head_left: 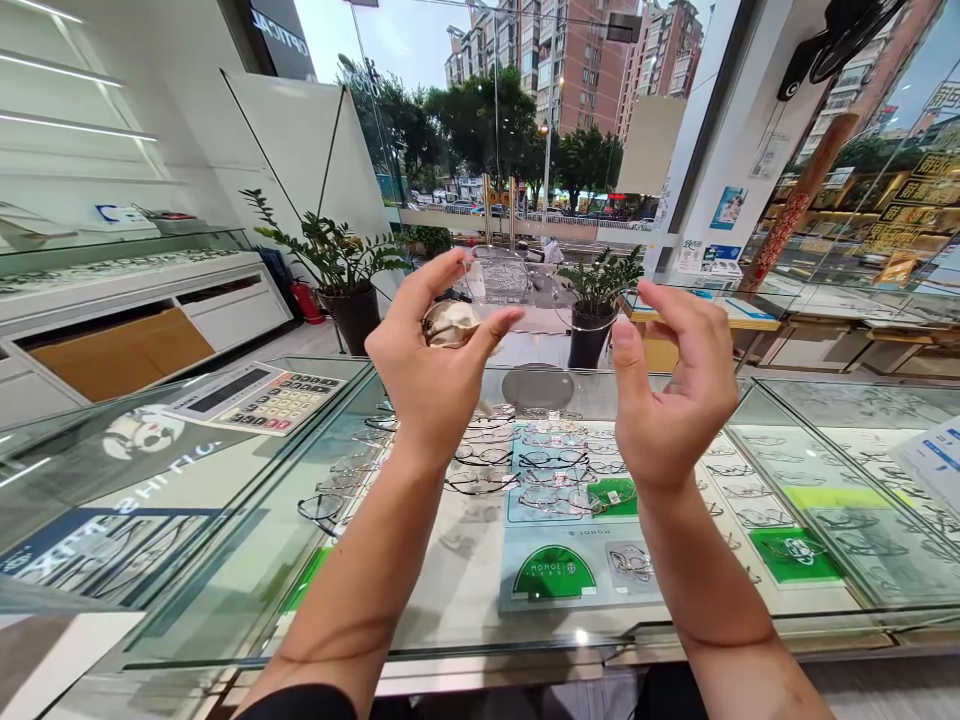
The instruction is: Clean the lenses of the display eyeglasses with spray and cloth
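I hold a pair of clear, thin-rimmed eyeglasses (498, 276) up in front of me, above the counter. My left hand (431, 370) grips their left side at the fingertips. A crumpled pale cloth (454, 322) is tucked in the same hand, between thumb and palm. On the other side, the thumb and forefinger of my right hand (675, 385) pinch at the right edge of the glasses; the exact contact is hard to see. The street and plants show through both lenses.
Below my hands is a glass display counter (450, 640) with several rows of spectacle frames inside. A large calculator (255, 397) lies on the glass at left, a printed sheet (934, 460) at right. Potted plants (352, 315) stand beyond, before the window.
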A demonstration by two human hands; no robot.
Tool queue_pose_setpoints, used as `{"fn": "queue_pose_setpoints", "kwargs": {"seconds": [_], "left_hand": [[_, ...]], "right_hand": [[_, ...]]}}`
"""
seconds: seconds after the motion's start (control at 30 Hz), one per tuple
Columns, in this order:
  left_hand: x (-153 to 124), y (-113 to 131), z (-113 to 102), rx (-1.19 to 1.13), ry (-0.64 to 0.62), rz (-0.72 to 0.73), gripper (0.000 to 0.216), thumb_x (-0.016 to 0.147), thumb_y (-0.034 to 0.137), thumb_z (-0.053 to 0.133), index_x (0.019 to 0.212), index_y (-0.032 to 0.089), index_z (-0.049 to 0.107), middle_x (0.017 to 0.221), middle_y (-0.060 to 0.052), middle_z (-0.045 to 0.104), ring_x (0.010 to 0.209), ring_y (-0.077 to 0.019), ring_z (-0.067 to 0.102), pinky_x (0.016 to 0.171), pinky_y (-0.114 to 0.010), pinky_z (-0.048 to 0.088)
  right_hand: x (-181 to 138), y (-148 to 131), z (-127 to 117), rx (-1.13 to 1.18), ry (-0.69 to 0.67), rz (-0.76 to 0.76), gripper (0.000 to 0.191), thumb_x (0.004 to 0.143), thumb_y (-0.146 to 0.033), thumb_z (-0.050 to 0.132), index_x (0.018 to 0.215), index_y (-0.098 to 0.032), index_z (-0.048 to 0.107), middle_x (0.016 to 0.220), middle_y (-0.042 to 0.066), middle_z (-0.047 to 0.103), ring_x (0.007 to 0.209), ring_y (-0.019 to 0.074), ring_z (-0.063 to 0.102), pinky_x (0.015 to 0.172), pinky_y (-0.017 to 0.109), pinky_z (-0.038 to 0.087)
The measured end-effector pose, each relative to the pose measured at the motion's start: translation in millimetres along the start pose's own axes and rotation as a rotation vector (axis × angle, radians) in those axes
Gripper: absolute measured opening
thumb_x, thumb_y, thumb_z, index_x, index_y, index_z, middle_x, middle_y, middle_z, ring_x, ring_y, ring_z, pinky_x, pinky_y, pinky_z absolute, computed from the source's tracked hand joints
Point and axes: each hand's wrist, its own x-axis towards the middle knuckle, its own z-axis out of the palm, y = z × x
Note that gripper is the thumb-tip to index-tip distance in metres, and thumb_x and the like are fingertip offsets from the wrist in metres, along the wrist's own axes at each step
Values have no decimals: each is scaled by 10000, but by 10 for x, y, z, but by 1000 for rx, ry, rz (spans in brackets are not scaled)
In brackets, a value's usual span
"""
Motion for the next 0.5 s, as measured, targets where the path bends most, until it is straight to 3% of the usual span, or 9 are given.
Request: {"fn": "queue_pose_setpoints", "kwargs": {"seconds": [0.13,0.33,0.5], "left_hand": [[-53,-23,8,15,72,35,607,890,639,755,1420,388,596,1381,-50,705,1348,-328,654,1117,-576,592],[-98,-77,62,-122,84,57,670,792,567,881,1353,277,656,1368,-114,711,1368,-358,628,1131,-495,565],[-93,-60,80,-147,95,79,646,759,534,914,1306,278,687,1316,-106,728,1307,-339,664,1115,-472,568]], "right_hand": [[20,81,43,93,50,-21,331,1045,-377,560,1349,-324,679,1312,104,690,1320,333,638,1027,599,594],[96,202,78,356,139,81,204,1011,-413,662,1145,-285,747,1132,49,736,1128,241,731,1017,486,620],[145,260,56,552,84,190,163,975,-423,729,1072,-292,743,1077,19,765,1037,211,775,1014,453,637]]}}
